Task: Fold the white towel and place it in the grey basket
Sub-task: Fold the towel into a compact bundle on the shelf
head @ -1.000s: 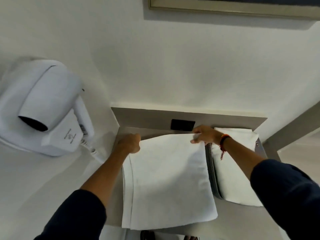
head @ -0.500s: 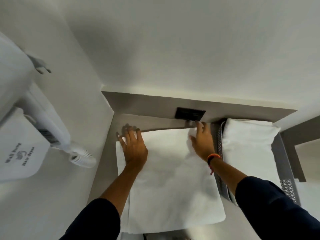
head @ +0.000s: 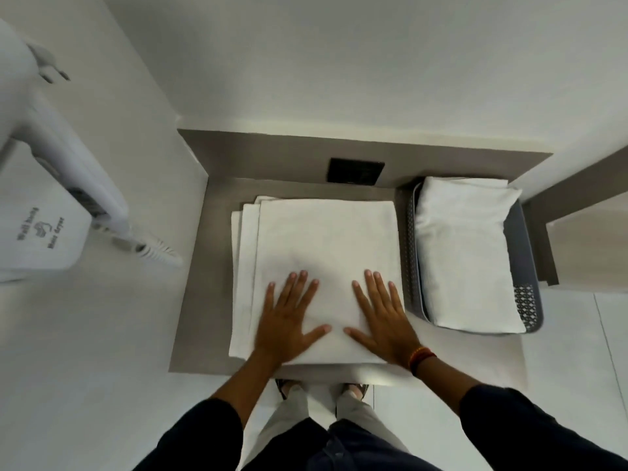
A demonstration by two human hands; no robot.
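Both hands are flat and spread out, not gripping anything, just pressing palms down on the white towel (head: 323,253). Left hand (head: 289,317) sits on the near-left part of the top layer, right hand (head: 380,317) on the near-right part, thumbs pointing toward each other with a small gap between them. Right wrist has a red and orange band (head: 421,358) on it.

That towel is folded into a rough rectangle on the grey counter (head: 204,300), with a couple of lower layers sticking out along its left edge so the stack isn't perfectly lined up. Just to the right of it, close to touching, is the grey basket (head: 525,266) with perforated sides, and there's already another folded white towel (head: 465,253) lying inside it.

Black wall plate (head: 355,169) sits on the back panel behind the towel. Over on the left wall hangs a white hair dryer (head: 44,212) in its holder.
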